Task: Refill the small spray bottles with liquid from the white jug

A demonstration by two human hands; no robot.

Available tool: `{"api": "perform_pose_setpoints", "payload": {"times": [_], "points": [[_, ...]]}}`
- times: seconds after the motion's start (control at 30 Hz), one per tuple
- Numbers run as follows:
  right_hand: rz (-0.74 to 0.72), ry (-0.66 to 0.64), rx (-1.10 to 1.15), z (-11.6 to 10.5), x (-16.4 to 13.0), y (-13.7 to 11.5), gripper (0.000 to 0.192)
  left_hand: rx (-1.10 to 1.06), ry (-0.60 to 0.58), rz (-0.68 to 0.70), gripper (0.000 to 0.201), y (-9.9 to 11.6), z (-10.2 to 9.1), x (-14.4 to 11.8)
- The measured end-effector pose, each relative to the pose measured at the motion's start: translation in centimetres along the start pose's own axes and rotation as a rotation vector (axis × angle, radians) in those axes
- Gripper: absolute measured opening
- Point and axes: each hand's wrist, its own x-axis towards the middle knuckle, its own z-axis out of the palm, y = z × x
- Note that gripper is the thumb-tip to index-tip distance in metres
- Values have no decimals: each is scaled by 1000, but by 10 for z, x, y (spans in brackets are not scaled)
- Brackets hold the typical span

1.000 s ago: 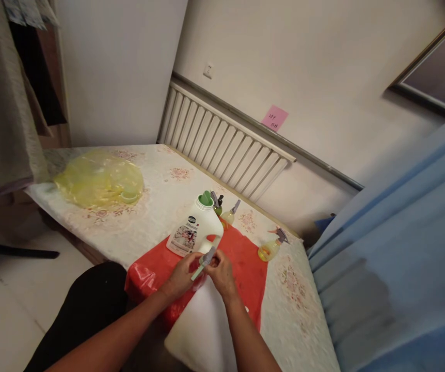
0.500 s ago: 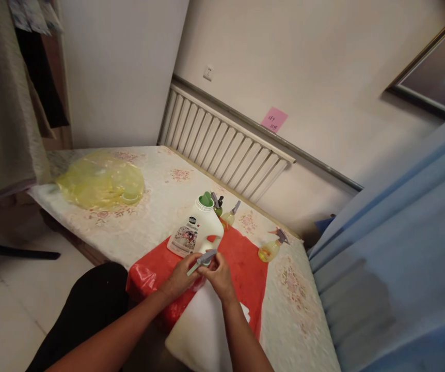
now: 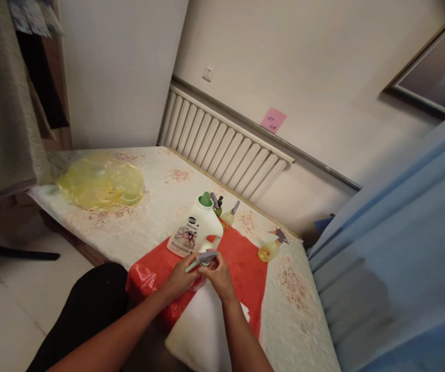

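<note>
Both my hands are closed around a spray trigger head point(image 3: 207, 257), grey on top with a pale green lever. My left hand point(image 3: 181, 274) grips its lever side, and the fingers of my right hand point(image 3: 217, 271) pinch it from the other side. What is below the head is largely hidden by my fingers. Just beyond stands a white jug point(image 3: 203, 227) with a printed label and a green spout in its neck, on a red plastic sheet point(image 3: 245, 263). Under my forearms another white container point(image 3: 199, 330) shows in part.
A spray bottle point(image 3: 269, 251) with yellow liquid stands at the right. Another spray bottle point(image 3: 228, 218) and a green bottle point(image 3: 218, 209) are behind the jug. At the left lies a yellow plastic bag point(image 3: 98, 181) with a pale cap point(image 3: 130, 198). A blue curtain point(image 3: 393, 248) hangs at the right.
The spray head has turned slightly in my hands and its grey top lies flatter. Everything else stays in place.
</note>
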Motion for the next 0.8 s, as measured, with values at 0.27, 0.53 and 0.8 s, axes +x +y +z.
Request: {"api": "perform_pose_setpoints", "payload": {"times": [0.27,0.53,0.8], "points": [[1,8,4,1,2,5,27,3,16,3,35,2,0,0],[-6,-27,18,-3,1,7,20,-12,22,4,38,5,0,-1],[-3,60,-3,5,0,7,36,-23,20,-2,35,9,0,-1]]}}
